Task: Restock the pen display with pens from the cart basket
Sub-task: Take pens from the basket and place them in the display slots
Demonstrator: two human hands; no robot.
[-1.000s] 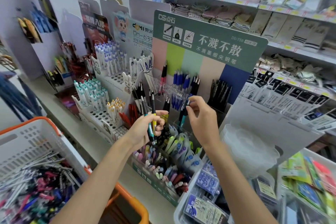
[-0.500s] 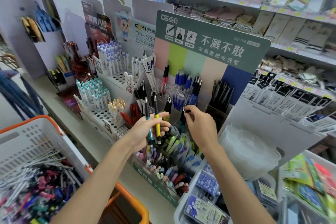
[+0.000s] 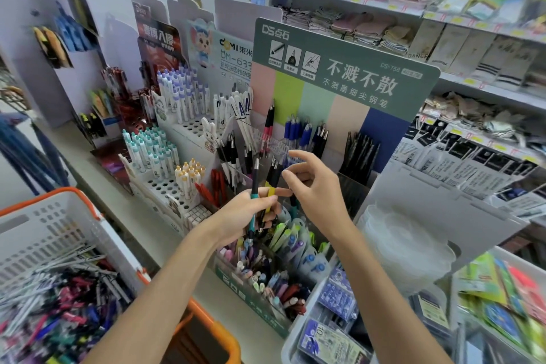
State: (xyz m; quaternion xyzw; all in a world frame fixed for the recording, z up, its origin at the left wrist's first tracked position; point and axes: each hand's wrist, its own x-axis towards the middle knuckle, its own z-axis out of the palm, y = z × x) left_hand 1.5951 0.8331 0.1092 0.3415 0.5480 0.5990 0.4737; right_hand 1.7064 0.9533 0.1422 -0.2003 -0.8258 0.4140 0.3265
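Observation:
My left hand (image 3: 242, 216) grips a small bunch of pens (image 3: 267, 186), one teal-gripped and one yellow-gripped, held upright in front of the green pen display (image 3: 339, 68). My right hand (image 3: 313, 186) hovers just right of the bunch, its fingers spread and loosely curved, the index fingertip touching the yellow grip. It holds nothing. The display's slots hold red, blue and black pens (image 3: 298, 130). The white cart basket (image 3: 53, 233) with an orange rim sits at lower left, full of loose pens (image 3: 59, 304).
Other pen stands with white and teal pens (image 3: 153, 151) crowd the shelf to the left. A tray of coloured pens and highlighters (image 3: 266, 272) lies below my hands. Packaged goods (image 3: 331, 337) and a stack of clear plastic cups (image 3: 404, 245) sit to the right.
My right hand has let go of a pen at the display's front slots and drawn back to the bunch in my left hand, which rose slightly.

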